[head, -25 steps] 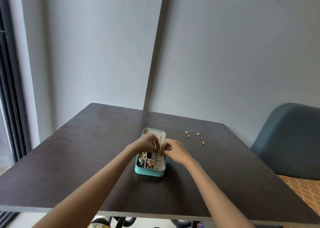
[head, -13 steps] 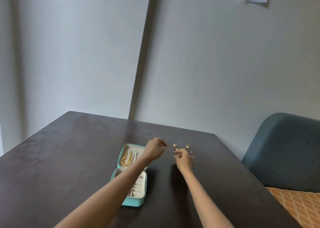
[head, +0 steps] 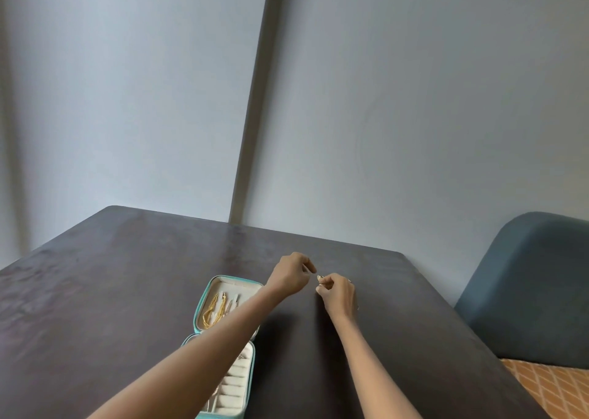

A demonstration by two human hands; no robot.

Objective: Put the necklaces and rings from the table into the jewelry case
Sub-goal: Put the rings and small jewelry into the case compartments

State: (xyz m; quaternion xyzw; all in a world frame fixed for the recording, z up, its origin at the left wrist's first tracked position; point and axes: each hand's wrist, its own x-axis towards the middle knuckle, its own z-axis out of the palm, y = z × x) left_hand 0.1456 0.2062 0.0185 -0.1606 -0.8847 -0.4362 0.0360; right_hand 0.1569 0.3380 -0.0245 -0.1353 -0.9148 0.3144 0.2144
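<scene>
Pinching a small gold ring (head: pixel 319 277) between right thumb and fingertips, right hand (head: pixel 338 294) curled over the spot beyond the case where the loose rings lie; most of those rings now hidden under the hand, count impossible to tell. Left hand (head: pixel 290 275) hovering just beside, fingers loosely curled, thumb and forefinger nearly meeting; whether anything sits between them cannot be told at this size.

Changed within the last second: both hands gone from the ring rolls of the jewelry case (head: pixel 223 335) and carried out to the right, over the bare table (head: pixel 111 291); view swung with them, case now low and left. Meaning, as a judgement: one ring seated, another fetched, task partway through the rings.

Necklaces (head: pixel 214 310) already in the far half of the case, gold chains hanging lengthwise against the cream lining. Case lying open and flat, long axis running from near edge of the table away toward the wall, lid half farther off, ring rolls (head: pixel 234 383) in the near half, slots crosswise to that axis. Left forearm crossing over the hinge region, hiding part of it.

Ring too small to read its facing; probably band to be turned in line with a slot before pressing in
</scene>
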